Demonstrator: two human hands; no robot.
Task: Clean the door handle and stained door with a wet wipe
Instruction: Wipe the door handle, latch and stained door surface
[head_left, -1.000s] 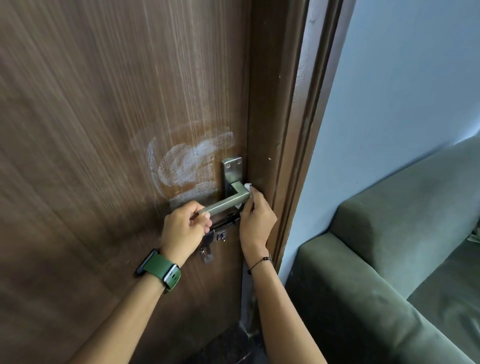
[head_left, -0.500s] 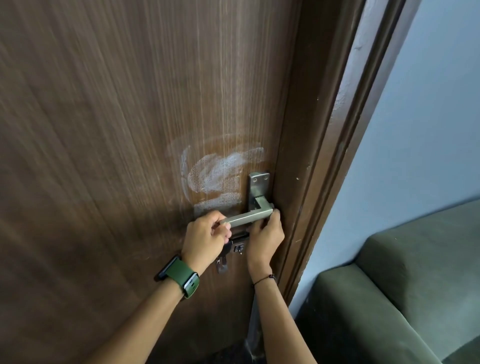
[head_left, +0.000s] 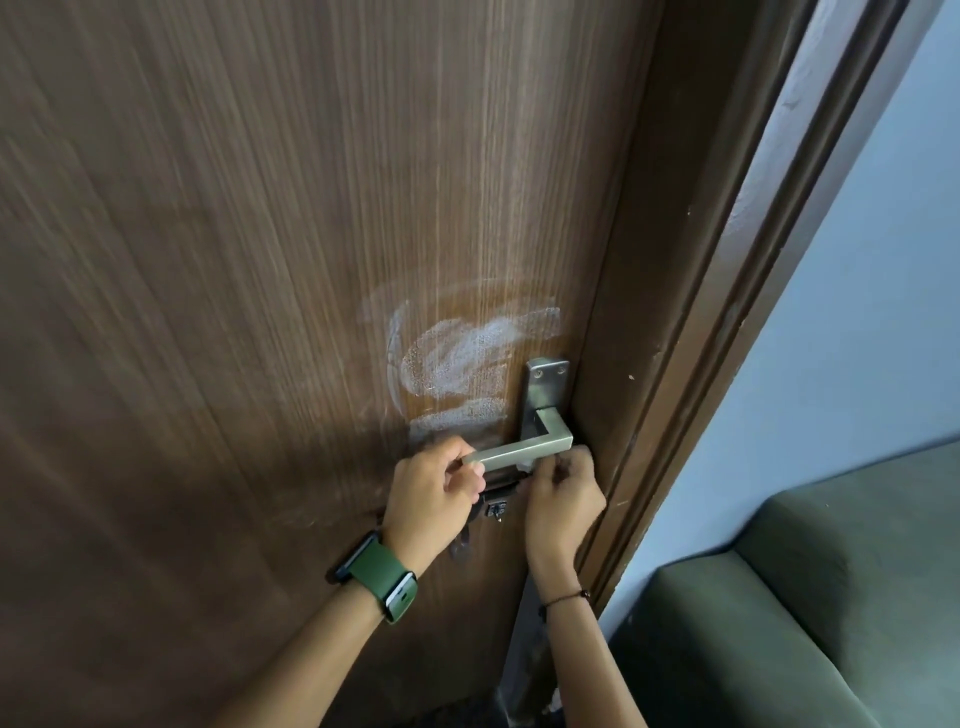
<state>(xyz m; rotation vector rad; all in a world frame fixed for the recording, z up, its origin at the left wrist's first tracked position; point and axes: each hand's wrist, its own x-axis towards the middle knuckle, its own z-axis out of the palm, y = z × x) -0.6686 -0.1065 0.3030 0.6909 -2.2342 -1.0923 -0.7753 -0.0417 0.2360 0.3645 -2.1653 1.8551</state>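
A dark wooden door (head_left: 249, 270) fills most of the view, with a white smeared stain (head_left: 462, 353) just left of the handle plate. The metal lever handle (head_left: 524, 451) sticks out to the left from its plate (head_left: 545, 387). My left hand (head_left: 434, 493), with a green watch on the wrist, grips the free end of the lever. My right hand (head_left: 563, 501) is closed under the lever near the plate; the wet wipe is hidden inside it in this frame. Keys (head_left: 496, 512) hang in the lock between my hands.
The brown door frame (head_left: 727, 291) runs along the right of the door, with a pale blue wall (head_left: 872, 312) beyond it. A green sofa (head_left: 810, 613) stands at the lower right, close to the frame.
My right hand has slid from the top of the lever's bend down to its underside. The white tip of the wipe seen earlier is now hidden. The view has shifted, the left hand keeps its grip.
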